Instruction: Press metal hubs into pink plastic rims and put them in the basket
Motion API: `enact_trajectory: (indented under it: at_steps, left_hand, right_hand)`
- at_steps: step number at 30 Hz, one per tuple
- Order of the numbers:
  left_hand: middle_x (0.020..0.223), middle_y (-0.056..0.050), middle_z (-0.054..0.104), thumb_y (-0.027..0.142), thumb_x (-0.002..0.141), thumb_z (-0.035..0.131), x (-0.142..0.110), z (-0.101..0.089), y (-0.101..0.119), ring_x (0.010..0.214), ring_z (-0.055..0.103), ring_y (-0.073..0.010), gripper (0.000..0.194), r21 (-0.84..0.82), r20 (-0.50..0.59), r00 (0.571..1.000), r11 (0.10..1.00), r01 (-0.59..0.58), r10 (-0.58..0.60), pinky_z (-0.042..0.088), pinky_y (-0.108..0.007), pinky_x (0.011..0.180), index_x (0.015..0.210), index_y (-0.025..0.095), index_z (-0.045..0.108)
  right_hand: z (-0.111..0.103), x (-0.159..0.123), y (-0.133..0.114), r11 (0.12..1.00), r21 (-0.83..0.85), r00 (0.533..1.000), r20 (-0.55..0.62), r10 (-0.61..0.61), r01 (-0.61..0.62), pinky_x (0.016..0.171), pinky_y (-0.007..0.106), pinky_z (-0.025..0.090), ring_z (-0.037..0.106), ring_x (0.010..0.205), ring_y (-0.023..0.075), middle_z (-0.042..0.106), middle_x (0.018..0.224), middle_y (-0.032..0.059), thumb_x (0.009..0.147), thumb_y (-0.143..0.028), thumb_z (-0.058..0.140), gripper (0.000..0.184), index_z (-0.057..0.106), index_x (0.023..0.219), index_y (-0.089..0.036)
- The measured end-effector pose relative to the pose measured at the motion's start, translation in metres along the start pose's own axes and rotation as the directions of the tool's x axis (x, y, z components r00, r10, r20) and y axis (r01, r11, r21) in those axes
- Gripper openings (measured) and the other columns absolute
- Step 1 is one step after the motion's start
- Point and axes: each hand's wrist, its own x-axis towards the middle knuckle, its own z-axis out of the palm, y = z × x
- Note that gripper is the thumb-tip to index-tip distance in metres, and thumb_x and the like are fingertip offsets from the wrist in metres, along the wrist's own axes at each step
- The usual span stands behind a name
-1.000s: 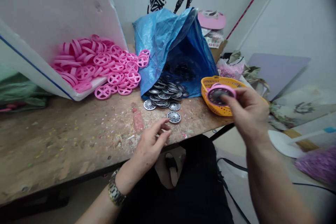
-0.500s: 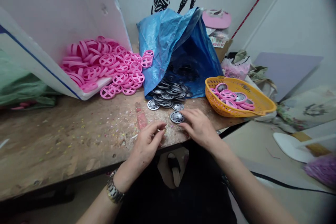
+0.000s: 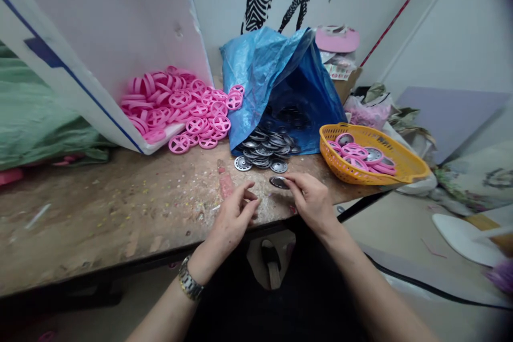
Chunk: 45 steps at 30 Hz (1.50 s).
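Between the thumb and fingers of my right hand (image 3: 310, 197) is a dark, round toy hubcap (image 3: 278, 182), tilted and lifted off the wooden table (image 3: 152, 192). My left hand (image 3: 236, 211) is at the table's front edge, fingers loosely curled and thumb apart, and I see nothing in it. Just beyond both hands, a heap of silver-and-black hubcaps (image 3: 264, 148) spills from the mouth of a blue plastic bag (image 3: 252, 72). Two hubcaps lie flat at the heap's front.
Pink spoked wheel rings (image 3: 196, 109) pour out of a white foam box (image 3: 96, 101) on the left. At the right, a yellow basket (image 3: 409, 169) holds pink rings, some with silver hubcaps in them. Green cloth (image 3: 44, 117) lies far left.
My right hand has picked up the hubcap that lay flat on the table and tipped it. The left hand stays near the table edge. The whole view has shifted slightly.
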Motion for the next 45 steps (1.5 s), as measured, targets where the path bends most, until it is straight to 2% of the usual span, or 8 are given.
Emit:
enact_trajectory:
  at_steps: [3,9,17,21,24,30,36,45]
  left_hand:
    - [0.088,-0.002,0.061,0.037,0.088,0.057,0.000,0.001,0.006,0.061,0.061,-0.0117,0.046,0.019,0.029,1.000,1.000,-0.012,0.011,0.050,-0.022,0.051,0.128,0.016,0.052]
    - [0.061,0.002,0.055,0.032,0.090,0.052,-0.008,0.001,0.016,0.053,0.052,-0.0109,0.021,0.077,0.124,0.992,0.997,-0.033,0.023,0.043,-0.022,0.053,0.078,0.017,0.060]
    - [0.071,0.000,0.062,0.034,0.091,0.051,-0.009,-0.026,0.031,0.064,0.057,-0.0142,0.023,0.262,0.229,0.970,0.955,-0.139,0.078,0.044,-0.024,0.060,0.085,0.017,0.065]
    - [0.091,-0.006,0.070,0.038,0.093,0.052,0.024,-0.057,0.034,0.081,0.064,-0.0193,0.027,0.483,0.062,0.977,0.851,-0.209,0.204,0.049,-0.028,0.072,0.099,0.017,0.068]
    - [0.105,-0.011,0.070,0.033,0.092,0.055,0.061,-0.079,0.033,0.095,0.064,-0.0236,0.028,0.632,-0.115,0.963,0.766,-0.119,0.244,0.048,-0.032,0.084,0.109,0.014,0.065]
    - [0.114,-0.018,0.067,0.035,0.093,0.055,0.130,-0.109,0.035,0.107,0.061,-0.0281,0.031,0.725,-0.270,0.925,0.688,0.013,0.267,0.044,-0.036,0.093,0.110,0.010,0.062]
    - [0.109,-0.020,0.068,0.039,0.091,0.060,0.183,-0.125,0.032,0.108,0.063,-0.0307,0.032,0.738,-0.369,0.912,0.653,0.172,0.177,0.046,-0.039,0.091,0.102,0.009,0.063]
    - [0.123,-0.010,0.062,0.036,0.094,0.061,0.231,-0.124,0.024,0.105,0.064,-0.0232,0.035,0.619,-0.412,0.911,0.742,0.258,0.026,0.055,-0.045,0.089,0.123,0.016,0.060]
  right_hand:
    - [-0.001,-0.009,-0.021,0.962,0.240,0.991,-0.008,0.136,-0.131,0.081,0.032,0.050,0.067,0.089,0.0209,0.074,0.094,0.0055,0.097,-0.032,0.052,0.021,0.070,0.096,-0.021]
    - [0.004,-0.023,-0.044,0.887,0.377,0.962,0.164,0.219,-0.266,0.073,0.029,0.047,0.064,0.082,0.0185,0.071,0.089,0.0023,0.092,-0.035,0.057,0.018,0.069,0.094,-0.021]
    - [-0.002,-0.032,-0.042,0.863,0.363,0.919,0.310,0.244,-0.352,0.068,0.027,0.044,0.060,0.075,0.0172,0.067,0.077,-0.0007,0.087,-0.037,0.062,0.018,0.069,0.082,-0.020]
    - [-0.006,-0.038,-0.042,0.851,0.353,0.910,0.294,0.294,-0.389,0.069,0.028,0.043,0.058,0.073,0.0175,0.066,0.075,-0.0008,0.085,-0.040,0.064,0.022,0.068,0.079,-0.020]
    - [-0.008,-0.042,-0.041,0.843,0.354,0.903,0.300,0.309,-0.406,0.069,0.029,0.045,0.059,0.074,0.0180,0.066,0.074,-0.0003,0.086,-0.041,0.063,0.023,0.068,0.078,-0.020]
    - [-0.012,-0.049,-0.039,0.822,0.360,0.888,0.302,0.346,-0.442,0.068,0.030,0.049,0.063,0.075,0.0199,0.068,0.076,0.0010,0.085,-0.043,0.064,0.023,0.069,0.078,-0.021]
    - [-0.012,-0.055,-0.041,0.736,0.437,0.848,0.380,0.370,-0.517,0.055,0.028,0.051,0.064,0.066,0.0203,0.067,0.071,0.0016,0.082,-0.044,0.065,0.023,0.069,0.073,-0.023]
    - [0.000,-0.058,-0.029,0.735,0.423,0.824,0.460,0.329,-0.530,0.063,0.028,0.049,0.062,0.070,0.0197,0.067,0.071,0.0018,0.085,-0.049,0.062,0.030,0.068,0.076,-0.021]
